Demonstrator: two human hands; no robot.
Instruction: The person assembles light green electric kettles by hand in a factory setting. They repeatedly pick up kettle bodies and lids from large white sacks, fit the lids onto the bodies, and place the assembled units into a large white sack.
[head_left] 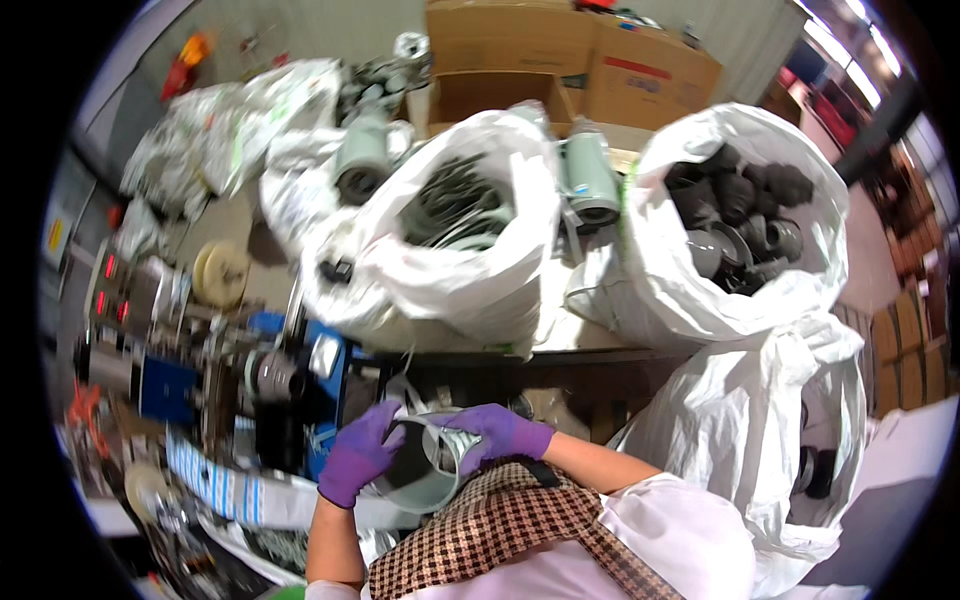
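In front of my body is a hollow grey plastic cylinder (430, 495), its open end facing up and its dark inside showing. My left hand (358, 455), in a purple glove, closes on the cylinder's left rim. The purple-gloved right hand (505, 436) grips the opposite rim, with some thin pale grey pieces showing by its fingers; blur hides what they are. Left of the hands stands a machine (265, 375) with a dark grey round part on it. A strip of blue-and-white labels (215, 482) runs below the machine.
Beyond my hands, a white sack (500, 295) holds thin grey rings. At right, another sack (690, 310) is filled with dark grey fittings, and a further white sack (700, 410) stands nearer. Grey cylinders (590, 175) and cardboard boxes (650, 85) stand at the back.
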